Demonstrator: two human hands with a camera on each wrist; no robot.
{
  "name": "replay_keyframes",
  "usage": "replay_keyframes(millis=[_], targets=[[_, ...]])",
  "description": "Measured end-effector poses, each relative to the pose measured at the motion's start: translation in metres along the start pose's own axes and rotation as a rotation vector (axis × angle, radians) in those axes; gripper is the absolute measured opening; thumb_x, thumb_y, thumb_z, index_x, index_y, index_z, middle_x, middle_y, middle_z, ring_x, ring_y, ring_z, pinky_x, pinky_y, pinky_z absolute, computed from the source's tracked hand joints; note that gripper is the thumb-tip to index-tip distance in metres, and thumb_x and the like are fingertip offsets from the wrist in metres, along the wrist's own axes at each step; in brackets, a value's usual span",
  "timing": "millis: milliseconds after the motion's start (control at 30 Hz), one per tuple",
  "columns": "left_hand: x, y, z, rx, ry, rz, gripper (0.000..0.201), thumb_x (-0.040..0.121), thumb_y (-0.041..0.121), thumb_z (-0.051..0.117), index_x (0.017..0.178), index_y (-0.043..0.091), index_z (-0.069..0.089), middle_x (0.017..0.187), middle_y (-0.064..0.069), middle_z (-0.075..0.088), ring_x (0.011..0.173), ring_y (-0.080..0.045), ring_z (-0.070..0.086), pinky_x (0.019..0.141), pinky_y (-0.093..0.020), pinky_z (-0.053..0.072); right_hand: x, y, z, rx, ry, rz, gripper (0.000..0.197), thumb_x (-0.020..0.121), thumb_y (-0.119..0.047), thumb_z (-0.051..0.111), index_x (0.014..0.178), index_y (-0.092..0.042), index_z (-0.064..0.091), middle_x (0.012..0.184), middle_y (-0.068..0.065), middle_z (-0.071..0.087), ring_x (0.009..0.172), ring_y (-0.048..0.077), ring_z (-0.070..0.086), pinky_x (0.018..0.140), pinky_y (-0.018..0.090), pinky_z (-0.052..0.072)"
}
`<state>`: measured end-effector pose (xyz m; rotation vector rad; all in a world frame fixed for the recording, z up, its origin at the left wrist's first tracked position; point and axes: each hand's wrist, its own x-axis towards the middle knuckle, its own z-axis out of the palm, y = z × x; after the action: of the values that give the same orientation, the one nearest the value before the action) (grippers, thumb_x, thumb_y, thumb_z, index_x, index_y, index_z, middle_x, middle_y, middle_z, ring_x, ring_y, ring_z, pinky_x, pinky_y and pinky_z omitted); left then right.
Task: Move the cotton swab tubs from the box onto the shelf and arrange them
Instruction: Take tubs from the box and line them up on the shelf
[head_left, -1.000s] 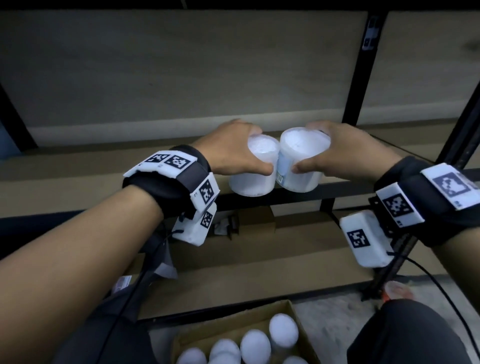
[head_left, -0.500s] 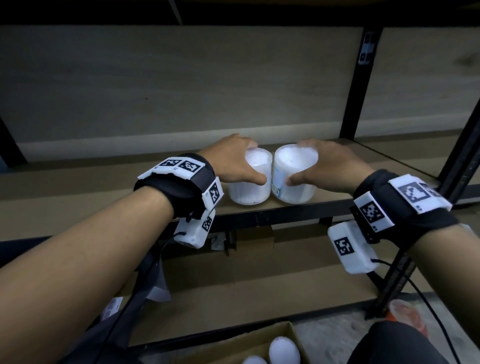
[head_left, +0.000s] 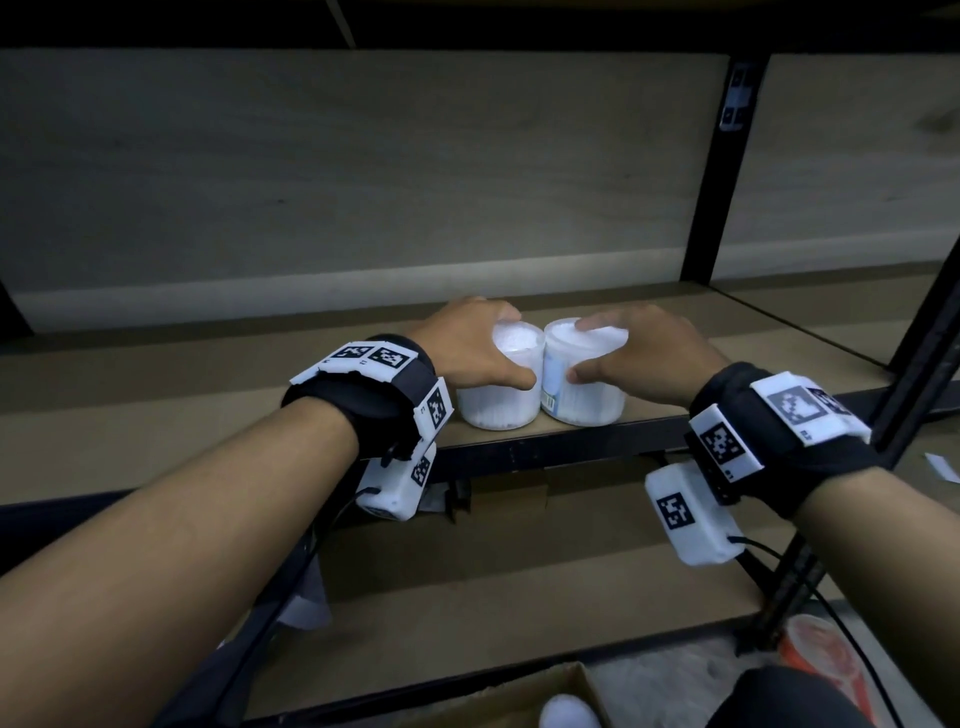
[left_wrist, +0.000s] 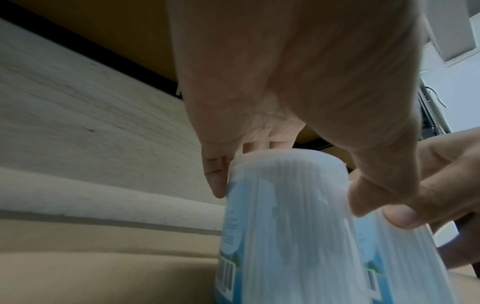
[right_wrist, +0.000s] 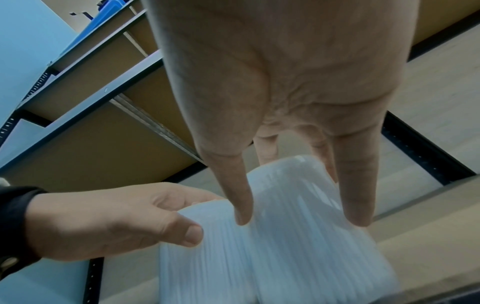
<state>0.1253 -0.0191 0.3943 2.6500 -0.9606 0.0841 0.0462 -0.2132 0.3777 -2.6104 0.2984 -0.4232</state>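
Two clear cotton swab tubs stand upright side by side, touching, near the front edge of the brown shelf (head_left: 260, 405). My left hand (head_left: 517, 349) grips the left tub (head_left: 501, 405) from above, thumb on its near side and fingers over the far rim. My right hand (head_left: 579, 349) grips the right tub (head_left: 584, 402) the same way. In the left wrist view my fingers (left_wrist: 215, 181) clasp the left tub (left_wrist: 285, 216). In the right wrist view thumb and fingers (right_wrist: 358, 195) straddle the right tub (right_wrist: 311, 226). The cardboard box (head_left: 519, 699) shows at the bottom, with one white lid (head_left: 569, 713) in it.
A black upright post (head_left: 717, 208) rises behind and to the right of the tubs. A wood-grain back panel (head_left: 363, 182) closes the shelf. A lower shelf (head_left: 519, 582) lies beneath. An orange-red object (head_left: 818, 654) sits on the floor at the right.
Both hands have carried the tubs forward and down from above the shelf's front edge. The tubs now stand on the shelf, upright and pressed together.
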Motion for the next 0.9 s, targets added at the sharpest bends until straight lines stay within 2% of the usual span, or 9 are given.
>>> replay_keyframes(millis=[100,167,267,333,433,500,733,800,900], targets=[[0.003,-0.005,0.004,-0.009,-0.002,-0.023,0.082,0.07,0.049,0.075,0.143,0.025,0.048,0.14,0.002,0.048,0.125,-0.019,0.049,0.099,-0.033,0.046,0.002,0.0,0.002,-0.001,0.0,0.003,0.059,0.067,-0.047,0.081,0.122,-0.037,0.063,0.134,-0.009,0.057,0.123,0.016,0.05,0.085,0.024,0.038],[0.005,-0.005,0.006,-0.023,-0.009,-0.032,0.081,0.066,0.054,0.073,0.139,0.025,0.053,0.138,0.003,0.052,0.121,-0.019,0.052,0.093,-0.031,0.047,0.003,0.001,0.003,-0.004,-0.001,0.002,0.059,0.068,-0.047,0.08,0.123,-0.036,0.063,0.135,-0.009,0.056,0.125,0.016,0.049,0.086,0.024,0.037],[0.008,-0.005,0.005,-0.034,-0.038,-0.056,0.06,0.06,0.058,0.067,0.111,0.027,0.065,0.111,0.005,0.064,0.097,-0.019,0.061,0.07,-0.03,0.05,0.005,0.002,0.005,-0.016,-0.01,0.004,0.059,0.069,-0.048,0.079,0.125,-0.038,0.061,0.137,-0.008,0.054,0.127,0.016,0.047,0.091,0.027,0.038],[0.009,-0.005,0.004,-0.028,-0.05,-0.067,0.047,0.061,0.056,0.068,0.099,0.028,0.064,0.103,0.005,0.064,0.096,-0.021,0.062,0.073,-0.036,0.055,0.005,0.001,0.006,-0.026,-0.016,0.012,0.059,0.072,-0.047,0.078,0.127,-0.037,0.06,0.139,-0.007,0.053,0.128,0.017,0.046,0.091,0.027,0.038],[0.009,-0.005,0.005,0.03,-0.045,-0.058,0.069,0.07,0.052,0.071,0.133,0.03,0.054,0.138,0.003,0.047,0.127,-0.024,0.044,0.101,-0.04,0.045,0.004,-0.001,0.008,-0.046,-0.019,0.008,0.06,0.075,-0.045,0.077,0.13,-0.035,0.058,0.14,-0.005,0.052,0.129,0.018,0.045,0.091,0.026,0.037],[0.007,-0.005,0.007,0.039,-0.041,-0.056,0.076,0.076,0.047,0.072,0.144,0.027,0.045,0.147,0.005,0.035,0.134,-0.023,0.032,0.106,-0.036,0.036,0.004,-0.002,0.009,-0.04,-0.021,0.01,0.06,0.075,-0.044,0.077,0.131,-0.034,0.057,0.141,-0.005,0.051,0.129,0.019,0.044,0.09,0.026,0.036],[-0.003,-0.004,0.004,0.077,-0.017,-0.025,0.074,0.074,0.045,0.074,0.141,0.03,0.047,0.145,0.006,0.036,0.133,-0.023,0.03,0.103,-0.038,0.039,-0.003,-0.003,0.006,-0.134,0.03,-0.08,0.056,0.073,-0.046,0.077,0.126,-0.04,0.059,0.132,-0.004,0.056,0.129,0.016,0.039,0.095,0.032,0.038],[-0.005,-0.004,0.0,0.093,-0.002,-0.008,0.067,0.074,0.045,0.075,0.135,0.031,0.052,0.139,0.003,0.043,0.13,-0.023,0.037,0.102,-0.039,0.042,-0.008,-0.008,0.001,-0.189,0.096,-0.154,0.045,0.075,-0.038,0.077,0.119,-0.037,0.065,0.125,-0.004,0.062,0.122,0.017,0.047,0.093,0.031,0.04],[-0.008,-0.002,-0.007,0.118,0.023,0.027,0.055,0.079,0.044,0.075,0.129,0.026,0.059,0.131,0.001,0.054,0.12,-0.02,0.049,0.094,-0.03,0.043,-0.012,-0.015,-0.004,-0.238,0.145,-0.225,0.033,0.08,-0.02,0.072,0.111,-0.033,0.071,0.12,-0.005,0.067,0.111,0.018,0.058,0.087,0.027,0.045]])
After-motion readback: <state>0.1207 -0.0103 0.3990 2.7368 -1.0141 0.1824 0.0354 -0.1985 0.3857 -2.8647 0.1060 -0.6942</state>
